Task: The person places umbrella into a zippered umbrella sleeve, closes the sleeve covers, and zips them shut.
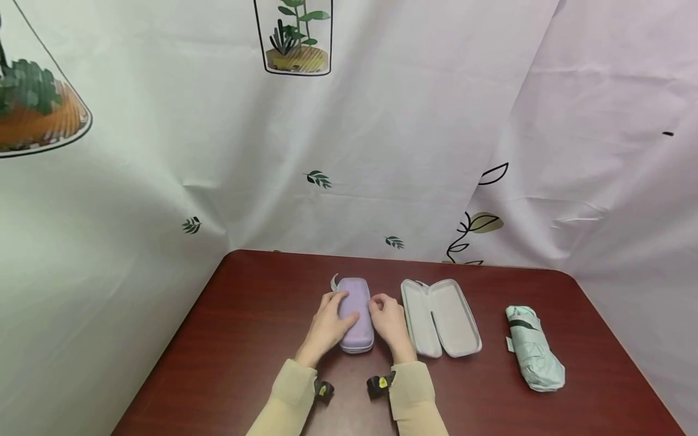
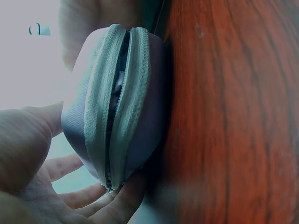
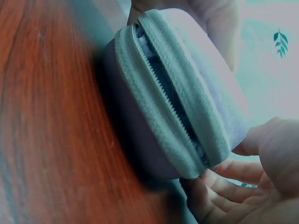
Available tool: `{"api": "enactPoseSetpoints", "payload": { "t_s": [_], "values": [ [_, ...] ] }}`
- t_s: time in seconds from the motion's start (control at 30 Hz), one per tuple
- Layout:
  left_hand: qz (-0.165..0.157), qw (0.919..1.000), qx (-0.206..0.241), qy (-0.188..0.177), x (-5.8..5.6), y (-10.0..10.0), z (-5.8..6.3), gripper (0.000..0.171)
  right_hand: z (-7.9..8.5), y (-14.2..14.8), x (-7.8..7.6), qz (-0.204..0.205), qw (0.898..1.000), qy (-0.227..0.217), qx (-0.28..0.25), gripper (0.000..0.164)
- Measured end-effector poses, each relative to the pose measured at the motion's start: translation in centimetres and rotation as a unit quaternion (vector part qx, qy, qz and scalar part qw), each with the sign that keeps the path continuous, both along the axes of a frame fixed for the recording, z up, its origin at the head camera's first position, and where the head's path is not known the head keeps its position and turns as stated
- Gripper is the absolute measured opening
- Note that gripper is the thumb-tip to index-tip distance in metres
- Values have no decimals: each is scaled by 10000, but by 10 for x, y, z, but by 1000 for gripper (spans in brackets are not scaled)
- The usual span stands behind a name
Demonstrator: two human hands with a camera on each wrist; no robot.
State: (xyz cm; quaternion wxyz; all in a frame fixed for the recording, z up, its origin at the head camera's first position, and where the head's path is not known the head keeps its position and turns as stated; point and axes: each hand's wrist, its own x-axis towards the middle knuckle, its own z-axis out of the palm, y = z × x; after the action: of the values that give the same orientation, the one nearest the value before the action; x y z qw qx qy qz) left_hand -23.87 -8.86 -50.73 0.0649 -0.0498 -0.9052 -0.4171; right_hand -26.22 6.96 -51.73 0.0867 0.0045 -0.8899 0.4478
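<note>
A purple zip case (image 1: 357,309) lies lengthwise on the table. My left hand (image 1: 325,324) holds it from the left, thumb over the lid and fingers along the side. At its right edge my right hand (image 1: 389,318) has its fingers curled against the seam; any zip pull there is hidden. The pale zip (image 2: 99,112) gapes across the near end in the left wrist view, with dark and light contents showing inside, too small to tell. In the right wrist view, the thumb and fingers (image 3: 219,186) of my right hand touch the zip case's side.
To the right, a pale grey case (image 1: 455,318) lies opened flat, its two halves side by side. Farther right lies a folded mint-green umbrella (image 1: 534,351). The reddish-brown table (image 1: 245,339) meets a printed white curtain (image 1: 382,151) behind and at the sides.
</note>
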Motion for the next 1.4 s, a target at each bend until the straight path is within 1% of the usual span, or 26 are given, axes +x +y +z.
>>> {"api": "enactPoseSetpoints", "payload": {
  "t_s": [0.1,0.2,0.3,0.37,0.47,0.57,0.63,0.77,0.87,0.93,1.1,1.17,1.23,1.27,1.4],
  "values": [
    [37,10000,43,-58,0,0,-1,63,4,-1,-1,251,9995,-9,200,21],
    [71,9997,87,-203,-1,-1,-1,70,12,0,-2,607,9967,36,539,28],
    [126,9991,144,-385,-2,-1,-1,77,25,1,-4,1060,9892,31,1011,34],
    [166,9986,172,-482,-3,-2,-1,79,35,2,-5,1417,9808,-14,1338,38],
    [186,9983,199,-520,-3,-3,0,81,51,1,-6,1928,9644,-79,1809,44],
    [149,9984,197,-512,-4,-4,0,82,64,0,-8,2365,9440,-116,2299,47],
    [119,9984,218,-509,-4,-5,-1,82,70,-1,-10,2599,9310,-156,2559,49],
    [107,9982,305,-512,-3,-7,-2,83,79,-2,-13,3077,9012,-215,3046,55],
    [80,9983,337,-475,-3,-8,-3,83,81,-2,-16,3377,8773,-165,3406,62],
    [55,9985,334,-436,-4,-8,-5,84,82,-2,-17,3505,8604,-100,3698,64],
    [55,9986,305,-424,-4,-9,-7,85,79,-3,-16,3641,8082,75,4627,70],
    [69,9986,297,-431,-3,-9,-7,85,76,-3,-18,3745,7936,192,4792,71],
    [65,9987,278,-430,-3,-10,-6,86,74,-2,-22,3875,7861,292,4806,71],
    [58,9986,275,-446,-4,-10,-6,86,72,-1,-25,3935,7847,310,4780,72],
    [-11,9983,328,-480,-5,-11,-5,87,71,3,-37,4138,7840,240,4620,79]
  ]
}}
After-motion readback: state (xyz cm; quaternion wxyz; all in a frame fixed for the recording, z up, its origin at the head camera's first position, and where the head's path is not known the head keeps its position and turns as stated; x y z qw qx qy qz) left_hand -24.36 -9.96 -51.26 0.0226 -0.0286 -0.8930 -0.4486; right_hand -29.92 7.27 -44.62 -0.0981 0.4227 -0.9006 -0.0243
